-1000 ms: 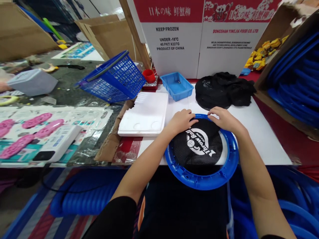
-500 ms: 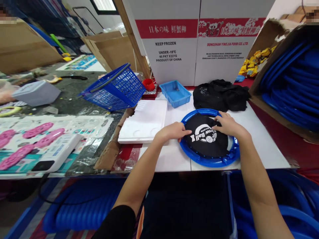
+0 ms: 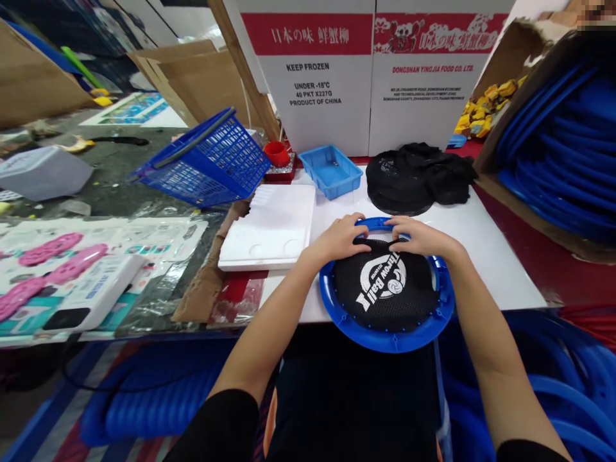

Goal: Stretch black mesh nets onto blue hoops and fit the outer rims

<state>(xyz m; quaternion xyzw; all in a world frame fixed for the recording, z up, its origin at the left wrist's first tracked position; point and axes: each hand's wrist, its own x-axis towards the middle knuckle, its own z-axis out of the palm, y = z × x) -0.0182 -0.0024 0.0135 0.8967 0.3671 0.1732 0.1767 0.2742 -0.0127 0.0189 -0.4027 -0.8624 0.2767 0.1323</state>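
Since half a second ago the round blue plastic hoop [image 3: 385, 337] has slid toward the near edge of the white table [image 3: 491, 256], overhanging it, and both hands now meet at its far rim. Left hand [image 3: 339, 237] and right hand [image 3: 416, 236] each close their grip on the black mesh net [image 3: 385, 289] printed "Throw Ball", pinching it against the rim. Behind lie a heap of black netting [image 3: 418, 176], a small blue plastic tray [image 3: 330, 170] and white cartons [image 3: 337, 70] reading "KEEP FROZEN".
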